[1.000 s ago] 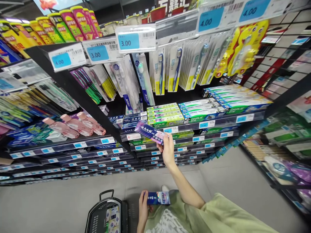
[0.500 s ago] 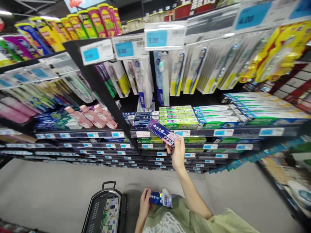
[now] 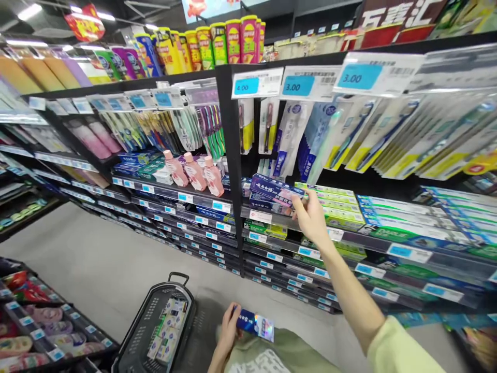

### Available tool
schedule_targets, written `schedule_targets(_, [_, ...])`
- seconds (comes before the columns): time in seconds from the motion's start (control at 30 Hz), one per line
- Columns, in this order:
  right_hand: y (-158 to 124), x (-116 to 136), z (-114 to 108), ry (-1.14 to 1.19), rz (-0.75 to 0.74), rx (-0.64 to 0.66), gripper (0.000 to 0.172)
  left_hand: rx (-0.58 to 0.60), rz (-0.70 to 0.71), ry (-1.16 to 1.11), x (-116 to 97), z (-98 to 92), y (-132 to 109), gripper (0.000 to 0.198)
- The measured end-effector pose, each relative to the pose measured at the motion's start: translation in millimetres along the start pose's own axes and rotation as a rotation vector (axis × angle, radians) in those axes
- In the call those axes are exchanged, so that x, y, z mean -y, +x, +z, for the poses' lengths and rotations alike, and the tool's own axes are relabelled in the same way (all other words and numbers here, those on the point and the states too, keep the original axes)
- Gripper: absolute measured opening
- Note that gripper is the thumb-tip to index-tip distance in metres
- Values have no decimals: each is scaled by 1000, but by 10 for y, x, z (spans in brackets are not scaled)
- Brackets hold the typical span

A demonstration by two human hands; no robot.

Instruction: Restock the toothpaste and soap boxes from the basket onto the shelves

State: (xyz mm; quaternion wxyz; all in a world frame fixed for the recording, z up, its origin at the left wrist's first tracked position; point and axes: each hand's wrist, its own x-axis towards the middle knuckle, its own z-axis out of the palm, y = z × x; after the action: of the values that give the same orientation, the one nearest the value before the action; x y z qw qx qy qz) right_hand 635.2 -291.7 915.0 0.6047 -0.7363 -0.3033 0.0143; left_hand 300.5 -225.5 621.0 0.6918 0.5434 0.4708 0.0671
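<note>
My right hand [image 3: 312,220] reaches out to the shelf, its fingers closed on the right end of a purple toothpaste box [image 3: 272,189]. That box lies level over a stack of dark blue boxes [image 3: 264,203]; whether it rests fully on them I cannot tell. To its right are yellow-green toothpaste boxes [image 3: 341,211]. Low in front of my body, my left hand [image 3: 229,327] grips a dark blue toothpaste box [image 3: 252,322] with a shiny, rainbow-tinted end.
A black shopping basket [image 3: 145,305] with several small packs in it stands on the floor, lower left. Packaged toothbrushes [image 3: 349,132] hang above the boxes. Pink bottles [image 3: 194,171] stand left of the black upright [image 3: 229,119]. Another display rack [image 3: 42,321] fills the lower left corner.
My right hand has moved forward with the purple box, from in front of the shelf edge to over the dark blue stack. The view has swung left. My left hand keeps its box low.
</note>
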Motion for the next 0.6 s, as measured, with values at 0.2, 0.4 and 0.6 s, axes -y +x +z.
schedule_targets(0.2, [528,23,-171,-179,-98,68,57,-29,23,-73,61,-115,-34,68])
schedule_targets(0.4, [806,-210,-296,-352,-245,156,47,-40,-7,-135,118,-208,-52,70])
schedule_targets(0.6, [1046,-413,-277,-430,-246,141,54,-17,-9,-107,172,-262,17,74])
